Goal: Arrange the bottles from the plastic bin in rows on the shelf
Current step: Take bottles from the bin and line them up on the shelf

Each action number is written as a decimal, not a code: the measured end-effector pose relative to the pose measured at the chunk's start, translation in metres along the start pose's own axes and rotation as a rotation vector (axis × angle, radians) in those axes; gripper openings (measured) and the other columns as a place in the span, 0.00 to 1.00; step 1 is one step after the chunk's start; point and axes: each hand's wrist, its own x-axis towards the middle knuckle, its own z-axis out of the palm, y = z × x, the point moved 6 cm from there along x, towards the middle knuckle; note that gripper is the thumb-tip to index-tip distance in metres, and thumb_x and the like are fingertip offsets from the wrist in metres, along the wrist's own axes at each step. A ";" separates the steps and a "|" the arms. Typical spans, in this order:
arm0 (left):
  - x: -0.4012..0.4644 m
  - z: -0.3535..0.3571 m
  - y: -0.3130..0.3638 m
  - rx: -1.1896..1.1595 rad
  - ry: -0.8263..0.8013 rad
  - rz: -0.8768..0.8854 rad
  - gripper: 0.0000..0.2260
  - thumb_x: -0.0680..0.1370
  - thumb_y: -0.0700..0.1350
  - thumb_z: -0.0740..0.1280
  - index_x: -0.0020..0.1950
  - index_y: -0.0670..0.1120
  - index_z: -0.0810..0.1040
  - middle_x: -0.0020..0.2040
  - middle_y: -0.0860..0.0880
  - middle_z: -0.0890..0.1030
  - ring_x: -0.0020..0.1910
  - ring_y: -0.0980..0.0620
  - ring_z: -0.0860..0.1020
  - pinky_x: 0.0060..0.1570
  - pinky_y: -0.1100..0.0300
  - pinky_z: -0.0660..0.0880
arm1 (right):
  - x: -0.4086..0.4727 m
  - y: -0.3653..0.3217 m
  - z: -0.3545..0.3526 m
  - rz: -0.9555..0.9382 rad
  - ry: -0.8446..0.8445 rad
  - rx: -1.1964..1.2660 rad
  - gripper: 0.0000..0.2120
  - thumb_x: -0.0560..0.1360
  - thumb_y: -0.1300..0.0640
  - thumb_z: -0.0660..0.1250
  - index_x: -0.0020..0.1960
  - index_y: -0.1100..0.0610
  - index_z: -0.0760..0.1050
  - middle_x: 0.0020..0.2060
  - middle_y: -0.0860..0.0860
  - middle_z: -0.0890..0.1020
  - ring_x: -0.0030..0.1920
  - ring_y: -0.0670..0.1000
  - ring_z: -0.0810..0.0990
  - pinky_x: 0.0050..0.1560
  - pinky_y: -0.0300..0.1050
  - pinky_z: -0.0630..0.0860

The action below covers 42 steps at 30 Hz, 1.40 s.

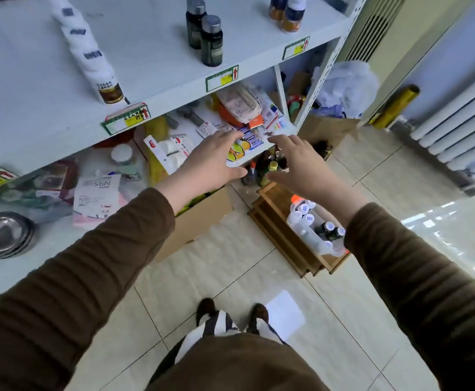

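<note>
While both hands, left and right, reach out empty with fingers spread, the plastic bin of bottles sits on a wooden crate beside the white shelf.

Steel bowls beside N95 mask packs.
</note>
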 end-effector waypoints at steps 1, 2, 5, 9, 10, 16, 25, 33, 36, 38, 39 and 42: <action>0.004 0.009 0.006 0.002 -0.017 -0.007 0.32 0.77 0.52 0.72 0.77 0.51 0.62 0.77 0.51 0.64 0.75 0.50 0.63 0.66 0.59 0.61 | -0.002 0.011 -0.001 -0.001 -0.008 0.005 0.34 0.72 0.51 0.72 0.74 0.51 0.62 0.66 0.55 0.72 0.65 0.58 0.70 0.63 0.54 0.70; 0.010 0.018 0.012 0.004 -0.028 -0.012 0.33 0.77 0.52 0.72 0.78 0.51 0.62 0.77 0.51 0.64 0.75 0.50 0.63 0.68 0.58 0.61 | -0.003 0.024 -0.003 0.000 -0.016 0.011 0.33 0.72 0.51 0.72 0.74 0.52 0.63 0.65 0.55 0.72 0.65 0.58 0.70 0.63 0.53 0.69; 0.028 0.042 0.031 0.007 -0.031 -0.042 0.33 0.77 0.52 0.72 0.78 0.50 0.61 0.77 0.51 0.64 0.75 0.50 0.63 0.68 0.58 0.62 | -0.003 0.065 -0.005 -0.023 -0.044 0.007 0.31 0.73 0.51 0.72 0.73 0.53 0.66 0.65 0.55 0.72 0.65 0.59 0.71 0.63 0.53 0.70; 0.050 0.085 0.060 0.003 -0.039 -0.125 0.33 0.77 0.52 0.71 0.79 0.50 0.61 0.77 0.50 0.64 0.75 0.50 0.63 0.68 0.59 0.61 | -0.002 0.131 -0.002 -0.080 -0.119 -0.006 0.29 0.73 0.52 0.71 0.72 0.53 0.66 0.65 0.55 0.72 0.64 0.60 0.72 0.63 0.56 0.72; 0.054 0.097 0.070 0.002 -0.045 -0.146 0.33 0.77 0.52 0.71 0.79 0.50 0.61 0.77 0.50 0.64 0.75 0.50 0.63 0.69 0.58 0.61 | -0.002 0.149 0.000 -0.093 -0.148 -0.013 0.29 0.74 0.52 0.71 0.72 0.53 0.66 0.66 0.56 0.71 0.65 0.61 0.72 0.64 0.56 0.71; 0.078 0.161 0.112 -0.042 -0.082 -0.265 0.34 0.77 0.51 0.72 0.79 0.51 0.60 0.77 0.49 0.64 0.75 0.50 0.63 0.73 0.54 0.62 | 0.003 0.232 0.004 -0.163 -0.246 -0.104 0.27 0.75 0.53 0.69 0.72 0.54 0.67 0.66 0.57 0.73 0.65 0.61 0.72 0.68 0.57 0.67; 0.114 0.236 0.099 -0.063 -0.066 -0.360 0.31 0.75 0.50 0.73 0.76 0.50 0.66 0.75 0.48 0.68 0.73 0.48 0.66 0.70 0.53 0.66 | 0.035 0.296 0.048 -0.198 -0.343 -0.178 0.23 0.77 0.59 0.66 0.71 0.54 0.67 0.65 0.57 0.75 0.64 0.59 0.72 0.61 0.53 0.73; 0.134 0.332 0.108 -0.161 -0.091 -0.464 0.28 0.76 0.46 0.73 0.73 0.47 0.69 0.71 0.47 0.73 0.69 0.47 0.72 0.64 0.58 0.67 | 0.052 0.373 0.111 -0.247 -0.542 -0.189 0.23 0.77 0.59 0.65 0.71 0.52 0.68 0.65 0.55 0.74 0.65 0.58 0.73 0.62 0.50 0.71; 0.145 0.365 0.113 -0.135 -0.076 -0.536 0.26 0.75 0.46 0.72 0.73 0.46 0.70 0.70 0.46 0.74 0.67 0.45 0.73 0.64 0.56 0.68 | 0.057 0.397 0.140 -0.337 -0.646 -0.228 0.23 0.78 0.58 0.63 0.72 0.55 0.66 0.65 0.57 0.73 0.65 0.60 0.73 0.62 0.49 0.69; 0.153 0.390 0.116 -0.136 -0.083 -0.584 0.28 0.75 0.45 0.72 0.74 0.46 0.69 0.71 0.45 0.73 0.68 0.44 0.72 0.66 0.54 0.69 | 0.059 0.413 0.159 -0.381 -0.692 -0.235 0.24 0.77 0.59 0.62 0.73 0.55 0.65 0.64 0.58 0.74 0.64 0.60 0.73 0.62 0.49 0.69; 0.156 0.402 0.116 -0.139 -0.081 -0.608 0.28 0.75 0.44 0.72 0.74 0.46 0.69 0.72 0.44 0.73 0.68 0.43 0.73 0.66 0.53 0.69 | 0.060 0.420 0.169 -0.405 -0.706 -0.247 0.24 0.77 0.60 0.62 0.72 0.56 0.66 0.64 0.58 0.74 0.64 0.60 0.73 0.62 0.49 0.69; 0.170 0.439 0.109 -0.147 -0.031 -0.666 0.26 0.76 0.42 0.71 0.74 0.47 0.70 0.70 0.45 0.74 0.67 0.44 0.74 0.64 0.54 0.70 | 0.063 0.440 0.205 -0.451 -0.753 -0.243 0.21 0.74 0.61 0.64 0.67 0.56 0.70 0.60 0.57 0.77 0.60 0.59 0.76 0.56 0.50 0.74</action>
